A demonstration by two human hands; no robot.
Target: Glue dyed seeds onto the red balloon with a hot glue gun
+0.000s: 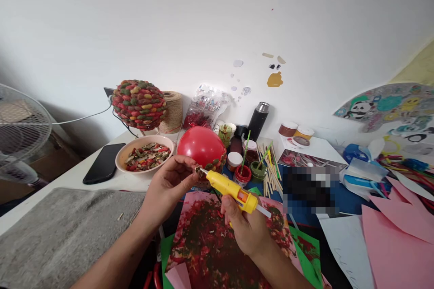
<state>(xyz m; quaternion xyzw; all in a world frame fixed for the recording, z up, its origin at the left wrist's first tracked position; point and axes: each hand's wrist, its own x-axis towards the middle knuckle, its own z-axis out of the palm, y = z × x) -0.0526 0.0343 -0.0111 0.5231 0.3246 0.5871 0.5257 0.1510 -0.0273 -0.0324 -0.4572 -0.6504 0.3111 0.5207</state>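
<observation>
My right hand [247, 226] is wrapped round the handle of a yellow hot glue gun [230, 188]. A white glue stick juts from the gun's rear end. My left hand [171, 180] pinches a small dark shell piece [198, 170] between thumb and fingertips, with the gun's nozzle right at it. Just behind them stands a red balloon [200, 145], its lower right side covered with coloured shell pieces. To the left, a pale bowl [166, 159] holds many red, green and yellow shell pieces, which look like painted peanut shells.
Paint-smeared pink paper [217, 244] lies below my hands. Behind stand a shell-covered ball [139, 104], a twine spool [172, 112] and a black flask [258, 122]. Open paint jars [242, 175] and wooden sticks [269, 176] are to the right. A black phone [103, 165] lies left.
</observation>
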